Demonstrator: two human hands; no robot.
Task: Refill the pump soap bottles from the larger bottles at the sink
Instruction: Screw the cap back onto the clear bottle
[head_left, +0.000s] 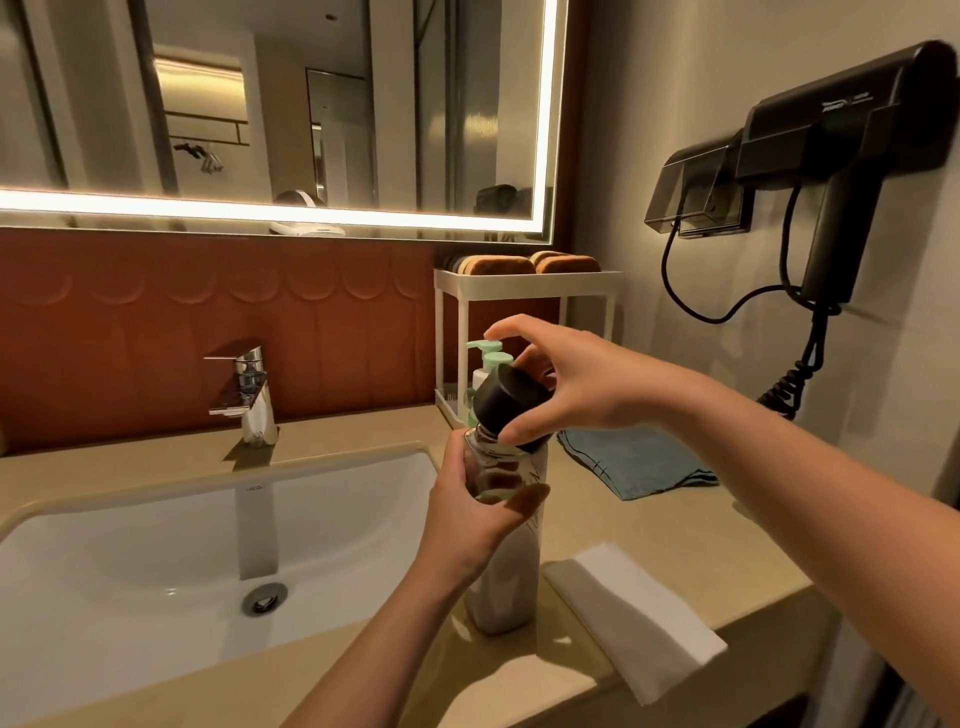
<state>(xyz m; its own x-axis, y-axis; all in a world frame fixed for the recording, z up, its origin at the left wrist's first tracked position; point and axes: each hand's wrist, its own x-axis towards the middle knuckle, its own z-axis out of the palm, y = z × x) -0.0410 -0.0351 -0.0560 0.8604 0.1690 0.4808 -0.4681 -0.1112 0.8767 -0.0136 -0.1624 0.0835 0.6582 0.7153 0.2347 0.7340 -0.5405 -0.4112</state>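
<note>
A tall clear bottle (501, 582) holding white liquid stands on the counter to the right of the sink. My left hand (470, 512) grips its upper part near the shoulder. My right hand (561, 382) holds the bottle's black cap (506, 397), tilted just above the open neck. Behind them, two pump bottles with mint-green pumps (488, 358) stand on the lower level of a white rack (524, 283).
The white sink (156, 561) with a chrome faucet (249, 395) lies to the left. A folded blue cloth (631, 460) and a folded white towel (636, 618) lie on the counter at right. A black hair dryer (841, 140) hangs on the right wall.
</note>
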